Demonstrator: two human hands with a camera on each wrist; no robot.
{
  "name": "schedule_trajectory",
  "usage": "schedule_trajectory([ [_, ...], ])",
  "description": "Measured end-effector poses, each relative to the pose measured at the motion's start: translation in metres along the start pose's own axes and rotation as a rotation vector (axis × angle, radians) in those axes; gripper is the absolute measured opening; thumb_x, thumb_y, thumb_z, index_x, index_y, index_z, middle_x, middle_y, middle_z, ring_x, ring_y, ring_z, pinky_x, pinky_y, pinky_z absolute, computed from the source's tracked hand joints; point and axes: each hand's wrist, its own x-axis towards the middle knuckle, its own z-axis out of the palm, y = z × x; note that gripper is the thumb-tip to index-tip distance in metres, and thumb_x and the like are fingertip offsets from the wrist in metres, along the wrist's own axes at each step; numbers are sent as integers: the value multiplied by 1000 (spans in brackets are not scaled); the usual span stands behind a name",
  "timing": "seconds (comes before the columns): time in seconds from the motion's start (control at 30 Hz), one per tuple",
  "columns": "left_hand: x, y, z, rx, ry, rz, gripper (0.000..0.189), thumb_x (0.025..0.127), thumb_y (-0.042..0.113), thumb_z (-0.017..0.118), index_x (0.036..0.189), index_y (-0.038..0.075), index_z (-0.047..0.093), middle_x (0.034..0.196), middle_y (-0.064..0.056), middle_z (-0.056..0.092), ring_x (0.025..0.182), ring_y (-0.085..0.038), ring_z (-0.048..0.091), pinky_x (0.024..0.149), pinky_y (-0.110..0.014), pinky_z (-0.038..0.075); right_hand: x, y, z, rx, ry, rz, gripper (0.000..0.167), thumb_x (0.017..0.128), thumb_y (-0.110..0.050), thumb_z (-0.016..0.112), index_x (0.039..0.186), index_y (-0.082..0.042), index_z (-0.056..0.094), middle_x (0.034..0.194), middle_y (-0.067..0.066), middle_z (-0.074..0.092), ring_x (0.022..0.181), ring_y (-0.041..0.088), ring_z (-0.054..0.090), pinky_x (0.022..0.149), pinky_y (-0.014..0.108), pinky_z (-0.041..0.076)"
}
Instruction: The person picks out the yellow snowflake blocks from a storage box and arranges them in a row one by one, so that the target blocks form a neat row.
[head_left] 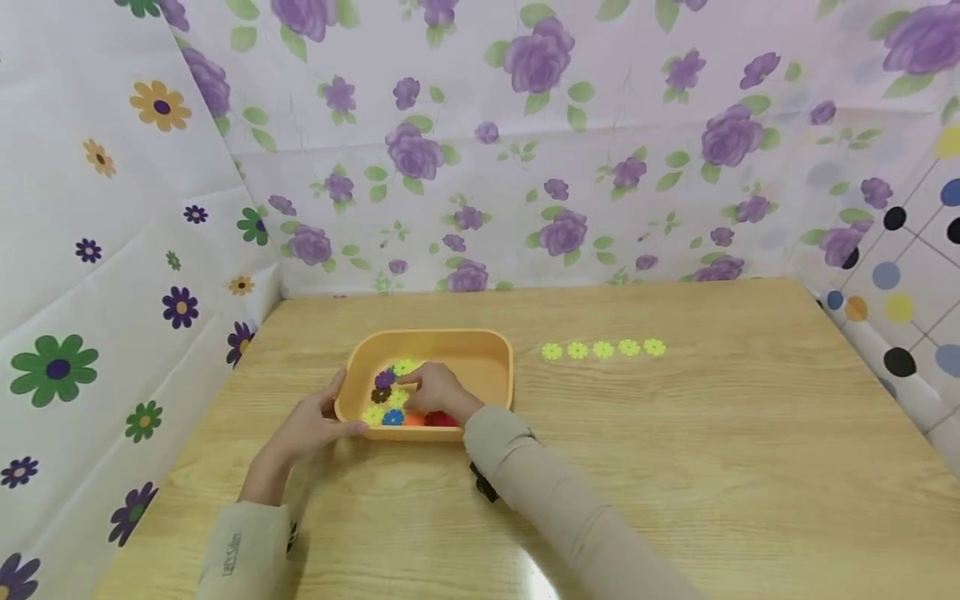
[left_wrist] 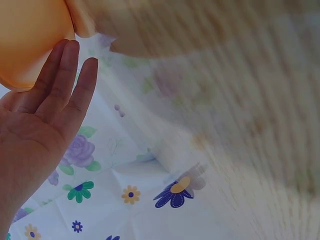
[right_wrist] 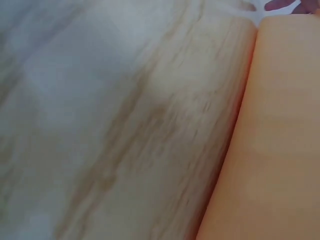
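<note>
An orange plastic bin (head_left: 480,337) sits on the table, holding loose flower-shaped pieces. My left hand (head_left: 311,425) rests against its front left corner, thumb at the front; the left wrist view shows fairly straight fingers (left_wrist: 60,80) touching the outer wall. Inside the bin, my right hand (head_left: 438,392) reaches among the pieces, its index finger extended and apart from the thumb. Near its fingertips lie a purple flower piece (head_left: 384,379), a dark brown one (head_left: 381,395) and yellow ones. Nothing shows clearly between those fingers. In the right wrist view this hand is out of sight.
Several yellow flower pieces (head_left: 603,350) lie in a row right of the bin. A blue piece (head_left: 393,417) and red ones (head_left: 441,419) are along the bin's near wall. Flower-printed sheets (head_left: 487,167) stand behind and beside the wooden table (head_left: 720,450).
</note>
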Motion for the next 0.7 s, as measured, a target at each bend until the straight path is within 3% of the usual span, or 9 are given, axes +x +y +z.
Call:
schedule_trajectory([
  [0.03, -1, 0, 1, 1, 2, -7, 96, 77, 28, 73, 145, 1, 10, 135, -29, 38, 103, -29, 53, 91, -45, 40, 0, 1, 1, -28, -5, -6, 42, 78, -10, 71, 118, -16, 63, 46, -3, 39, 44, 7, 32, 45, 19, 32],
  [0.1, -2, 1, 2, -2, 4, -8, 95, 78, 27, 73, 145, 1, 11, 135, -29, 37, 104, -30, 53, 91, -45, 40, 1, 2, 3, -91, -18, -19, 43, 78, -12, 72, 119, -17, 63, 57, -3, 55, 50, 7, 40, 50, 19, 36],
  [0.2, -2, 1, 2, 3, 3, -7, 94, 78, 26, 73, 144, 0, 10, 136, -29, 35, 105, -31, 53, 91, -46, 40, 2, 1, 3, -182, -47, -32, 43, 78, -16, 72, 120, -19, 62, 94, -1, 68, 75, 10, 57, 66, 20, 44],
  [0.27, -2, 1, 1, 9, 4, -4, 94, 79, 26, 72, 144, -1, 10, 136, -30, 35, 105, -31, 53, 90, -46, 41, 2, -1, 2, -236, -55, -39, 43, 79, -19, 72, 121, -20, 62, 117, -2, 61, 99, 15, 56, 79, 23, 44],
  [0.3, -1, 0, 1, 16, 5, -9, 95, 78, 27, 72, 144, -1, 11, 136, -29, 35, 105, -31, 53, 91, -46, 40, 2, -2, 2, -256, -59, -38, 43, 79, -20, 72, 121, -21, 61, 118, -2, 61, 107, 16, 54, 83, 24, 44],
  [0.53, 0, 0, 1, 6, 1, -3, 94, 79, 26, 72, 144, 0, 10, 136, -29, 36, 105, -30, 53, 90, -44, 41, 5, -4, 3, -358, -80, -22, 39, 82, -25, 69, 121, -27, 61, 121, -8, 59, 109, 13, 52, 77, 23, 44],
  [0.7, -1, 3, 1, -10, 4, 10, 94, 79, 25, 72, 144, -1, 9, 133, -31, 38, 102, -29, 55, 87, -42, 44, 8, -1, 3, -356, -61, -15, 35, 81, -26, 69, 116, -27, 65, 118, -9, 60, 109, 14, 52, 81, 25, 44],
])
